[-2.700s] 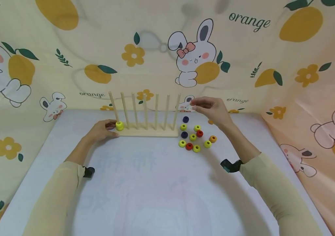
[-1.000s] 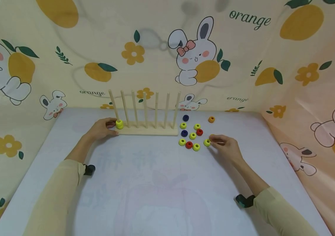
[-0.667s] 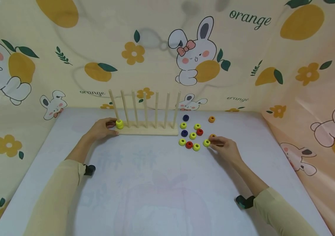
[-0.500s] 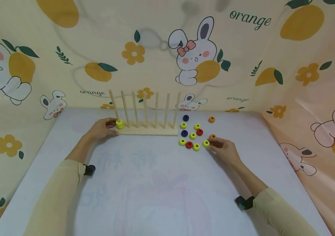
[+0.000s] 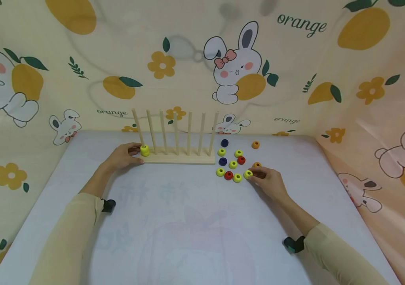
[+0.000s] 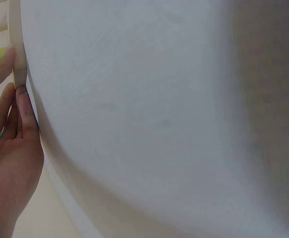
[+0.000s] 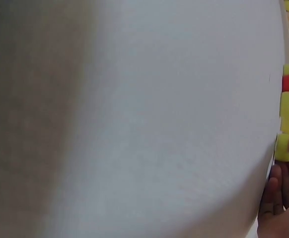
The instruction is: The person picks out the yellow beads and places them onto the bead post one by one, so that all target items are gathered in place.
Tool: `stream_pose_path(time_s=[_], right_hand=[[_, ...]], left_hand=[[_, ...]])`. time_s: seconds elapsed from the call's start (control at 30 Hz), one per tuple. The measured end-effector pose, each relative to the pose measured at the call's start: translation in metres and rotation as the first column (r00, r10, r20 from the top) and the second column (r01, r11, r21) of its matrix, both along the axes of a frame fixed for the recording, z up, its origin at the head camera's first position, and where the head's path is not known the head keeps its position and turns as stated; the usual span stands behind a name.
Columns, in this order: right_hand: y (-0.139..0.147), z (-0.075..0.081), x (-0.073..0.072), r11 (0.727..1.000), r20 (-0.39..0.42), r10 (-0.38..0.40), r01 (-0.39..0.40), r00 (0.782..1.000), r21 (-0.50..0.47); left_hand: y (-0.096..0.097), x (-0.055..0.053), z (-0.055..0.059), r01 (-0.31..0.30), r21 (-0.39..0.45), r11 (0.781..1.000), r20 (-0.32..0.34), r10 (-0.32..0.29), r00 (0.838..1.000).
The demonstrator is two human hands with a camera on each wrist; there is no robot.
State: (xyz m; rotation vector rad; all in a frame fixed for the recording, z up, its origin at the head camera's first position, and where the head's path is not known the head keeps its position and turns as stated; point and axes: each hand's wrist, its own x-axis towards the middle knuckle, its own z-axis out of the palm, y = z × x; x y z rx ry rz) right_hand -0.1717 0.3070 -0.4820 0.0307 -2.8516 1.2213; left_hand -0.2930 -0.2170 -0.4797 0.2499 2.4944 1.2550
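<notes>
My left hand [image 5: 121,156] grips the left end of a wooden peg rack [image 5: 179,159], thumb in front and fingers behind. Several upright pegs stand on it. Two yellow beads [image 5: 145,151] are stacked low on the leftmost peg; the other pegs are bare. To the right of the rack, my right hand [image 5: 269,183] pinches a yellow bead [image 5: 248,174] at table level. In the right wrist view, the thumb lies against that yellow bead [image 7: 283,147]. An orange bead [image 5: 257,165] sits just behind the right fingers, partly hidden by them.
Loose beads lie between the rack and my right hand: several yellow ones [image 5: 237,177], red ones [image 5: 241,160] and dark blue ones [image 5: 223,161]. Another orange bead [image 5: 255,145] sits farther back. A printed cloth [image 5: 184,87] rises behind the white table [image 5: 173,221].
My right hand came down from beside the rightmost peg to the beads, took hold of a yellow one and shifted it slightly left. The left hand stays at the rack's end.
</notes>
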Motion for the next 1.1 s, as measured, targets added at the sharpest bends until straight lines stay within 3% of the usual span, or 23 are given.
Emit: stream_pose_path(time_s=[0.33, 0.6, 0.87, 1.1], right_hand=[[0.0, 0.009, -0.001, 0.999, 0.002, 0.051, -0.051, 0.999, 0.009], [-0.01, 0.027, -0.006, 0.998, 0.023, 0.059, -0.058, 0.998, -0.018], [-0.022, 0.051, -0.015, 0.992, -0.083, 0.118, -0.121, 0.99, -0.032], [-0.036, 0.071, -0.02, 0.983, -0.111, 0.168, -0.175, 0.979, -0.056]], left_hand=[[0.0, -0.001, -0.001, 0.001, -0.011, 1.0, -0.008, -0.001, 1.0], [0.0, -0.001, 0.0, 0.009, 0.007, 1.0, -0.008, -0.009, 1.0], [0.001, 0.001, 0.003, 0.014, 0.003, 1.0, -0.012, -0.014, 1.0], [0.001, 0.0, 0.003, 0.016, -0.008, 1.0, -0.007, -0.016, 1.0]])
